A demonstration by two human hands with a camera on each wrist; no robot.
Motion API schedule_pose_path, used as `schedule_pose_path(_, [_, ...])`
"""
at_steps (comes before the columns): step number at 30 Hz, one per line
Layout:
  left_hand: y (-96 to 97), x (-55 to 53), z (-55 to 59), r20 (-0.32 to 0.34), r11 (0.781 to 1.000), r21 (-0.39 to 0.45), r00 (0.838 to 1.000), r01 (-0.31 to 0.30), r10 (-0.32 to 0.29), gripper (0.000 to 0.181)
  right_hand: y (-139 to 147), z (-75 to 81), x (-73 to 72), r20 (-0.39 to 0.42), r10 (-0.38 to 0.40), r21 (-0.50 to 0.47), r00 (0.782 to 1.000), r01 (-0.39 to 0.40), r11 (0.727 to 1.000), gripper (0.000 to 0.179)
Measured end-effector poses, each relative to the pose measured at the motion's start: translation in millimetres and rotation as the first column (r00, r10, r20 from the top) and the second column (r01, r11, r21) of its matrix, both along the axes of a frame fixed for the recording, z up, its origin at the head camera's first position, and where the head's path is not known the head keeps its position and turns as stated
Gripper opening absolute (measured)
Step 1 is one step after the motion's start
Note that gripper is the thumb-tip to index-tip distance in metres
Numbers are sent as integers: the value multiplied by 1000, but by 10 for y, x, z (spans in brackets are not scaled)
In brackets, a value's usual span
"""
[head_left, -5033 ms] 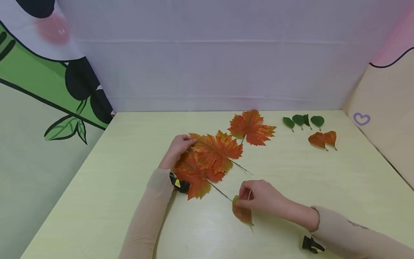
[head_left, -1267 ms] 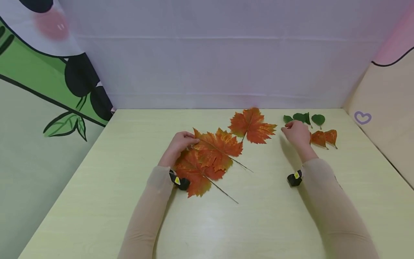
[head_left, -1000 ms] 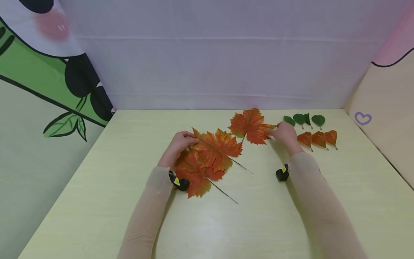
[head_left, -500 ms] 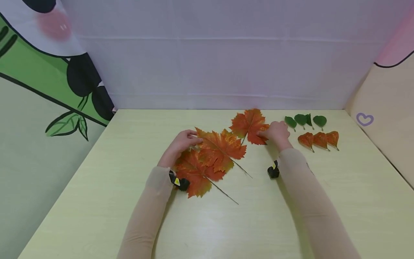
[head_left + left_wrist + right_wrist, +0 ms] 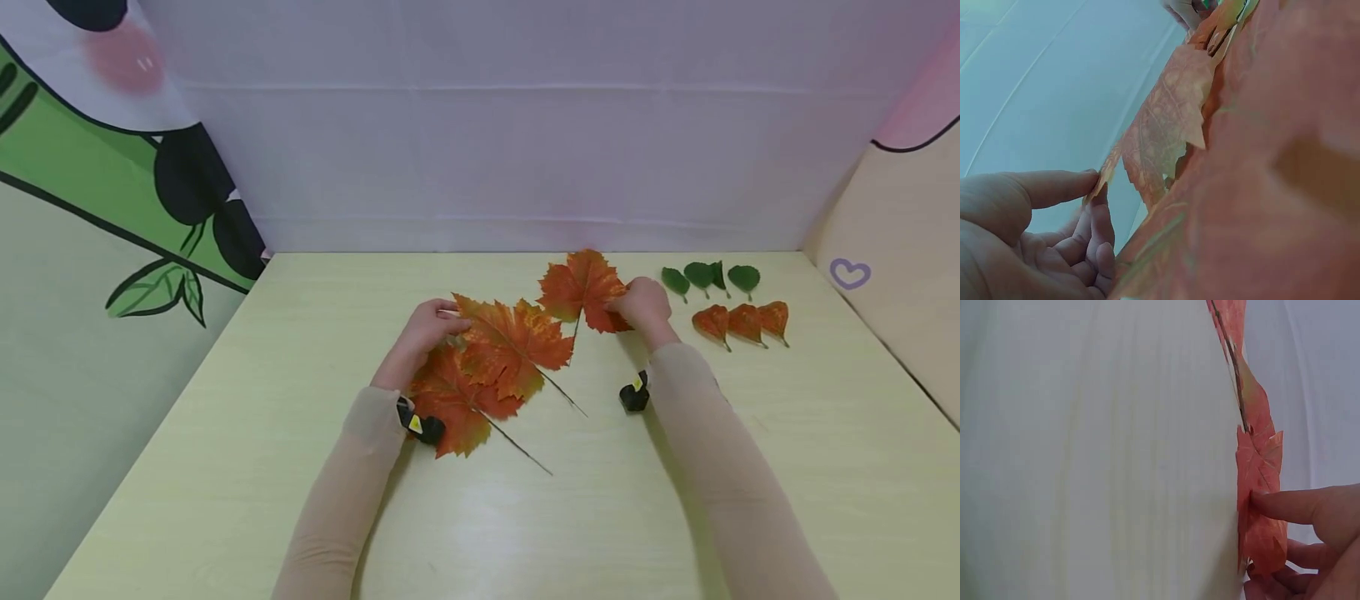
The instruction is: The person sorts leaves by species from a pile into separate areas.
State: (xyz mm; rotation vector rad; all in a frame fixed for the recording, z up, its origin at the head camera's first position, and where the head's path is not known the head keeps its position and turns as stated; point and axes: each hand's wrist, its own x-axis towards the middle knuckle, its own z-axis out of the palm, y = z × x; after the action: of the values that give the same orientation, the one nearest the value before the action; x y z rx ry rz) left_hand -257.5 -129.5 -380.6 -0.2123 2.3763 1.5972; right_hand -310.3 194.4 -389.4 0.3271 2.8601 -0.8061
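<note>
Three large orange-red maple leaves with thin stems lie in a slanting line in the head view. My left hand (image 5: 423,337) pinches the edge of the middle maple leaf (image 5: 513,343) between thumb and fingertips, its raised edge (image 5: 1163,125) showing in the left wrist view. That leaf overlaps the nearest maple leaf (image 5: 453,408), which lies partly beneath my left wrist. At the back, my right hand (image 5: 647,304) grips the right side of the farthest maple leaf (image 5: 576,287). In the right wrist view my thumb presses on this leaf's face (image 5: 1263,469), with fingers behind it.
Several small green leaves (image 5: 699,275) lie in a row at the table's back right. Below them sit three small orange leaves (image 5: 745,322) side by side. A pale cloth wall (image 5: 480,167) rises along the back edge of the pale table (image 5: 600,517).
My right hand set a small orange leaf beside the other two, then moved left and took hold of the farthest maple leaf, which has turned slightly. My left hand keeps its pinch.
</note>
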Motion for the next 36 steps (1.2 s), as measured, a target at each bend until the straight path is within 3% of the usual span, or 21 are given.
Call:
schedule_pose_path(4, [16,4,1,1,1000,17,1000,-14,14,40,51,-10,16,-25,-37,-168,999,32,985,53])
schedule_pose_path(10, [52,0,1,-51,998,48,998,-36,38,28,126,-8,86,-19,-111,-399,994,94,912,59])
schedule_pose_path(16, [93,-16,-5,-63,985,155,994,-77,88,19,214,-50,148,15,-142,-499,990,131,857,61])
schedule_pose_path(19, [98,-17,-11,-60,982,168,994,-82,94,20,238,-86,160,14,-141,-532,990,126,837,62])
schedule_pose_path(24, [97,-10,-7,-33,990,140,999,-33,38,38,255,-135,162,16,-125,-563,992,112,819,59])
schedule_pose_path(31, [107,7,-3,-69,980,157,991,125,-115,62,268,-122,180,38,-105,-575,994,108,811,53])
schedule_pose_path(36, [112,3,-11,-103,980,136,986,143,-130,66,257,-108,188,34,-125,-591,992,121,797,50])
